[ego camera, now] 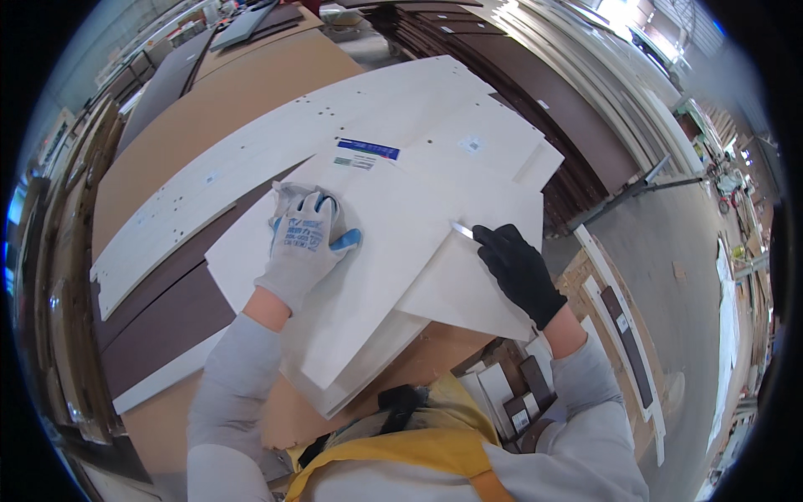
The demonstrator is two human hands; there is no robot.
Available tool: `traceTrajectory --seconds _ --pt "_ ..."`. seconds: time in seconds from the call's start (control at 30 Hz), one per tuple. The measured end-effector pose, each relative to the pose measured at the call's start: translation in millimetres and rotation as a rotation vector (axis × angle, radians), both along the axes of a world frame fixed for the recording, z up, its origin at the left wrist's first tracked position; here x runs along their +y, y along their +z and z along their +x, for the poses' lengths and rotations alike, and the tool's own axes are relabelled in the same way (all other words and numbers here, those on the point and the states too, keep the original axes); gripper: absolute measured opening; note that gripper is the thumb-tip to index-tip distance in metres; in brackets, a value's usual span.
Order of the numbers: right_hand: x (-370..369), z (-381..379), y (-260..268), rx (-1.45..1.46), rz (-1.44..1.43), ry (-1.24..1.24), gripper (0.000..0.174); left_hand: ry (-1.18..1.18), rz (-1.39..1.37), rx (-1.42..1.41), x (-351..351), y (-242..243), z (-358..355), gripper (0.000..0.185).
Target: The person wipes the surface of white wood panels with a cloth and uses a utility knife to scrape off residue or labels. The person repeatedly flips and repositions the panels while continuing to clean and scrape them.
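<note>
Before me lies a large white sheet (376, 219), thin and angular, on top of white panels with drilled holes. My left hand (303, 233), in a pale work glove with blue fingertips, rests on the sheet's left part beside crumpled pale material (285, 191). In a black glove, my right hand (517, 267) grips a slim knife-like tool (462, 229), its light blade touching the sheet near a long straight edge. The handle is mostly hidden in the fingers. A blue printed strip (368, 149) and a smaller label lie above my left hand.
Drilled white boards (238, 154) and dark brown panels (157, 314) extend to the left over brown board (263, 69). Stacked dark panels (521, 81) stand at the upper right. Small offcuts (502, 392) lie by my waist; narrow strips (621, 326) lie to the right.
</note>
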State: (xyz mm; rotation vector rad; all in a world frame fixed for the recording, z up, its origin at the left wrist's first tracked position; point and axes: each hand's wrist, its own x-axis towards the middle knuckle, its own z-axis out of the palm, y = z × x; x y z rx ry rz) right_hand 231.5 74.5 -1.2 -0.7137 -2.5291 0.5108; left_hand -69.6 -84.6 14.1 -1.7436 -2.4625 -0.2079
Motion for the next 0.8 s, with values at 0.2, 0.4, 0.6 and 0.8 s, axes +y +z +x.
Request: traceTrajectory --seconds 0.2,0.4,0.6,0.8 --pt "5 12 8 -0.167 0.06 0.039 0.03 -0.092 0.064 -0.07 16 5 8 0.064" --pt "23 13 7 -0.224 0.05 0.079 0.036 -0.003 0.156 -0.045 28 -16 31 0.064" --pt "54 1 7 -0.268 0.082 0.204 0.037 -0.046 0.181 -0.055 26 -18 26 0.067" --pt "68 5 12 -0.272 0.012 0.364 0.035 -0.025 0.161 -0.027 28 -18 26 0.067"
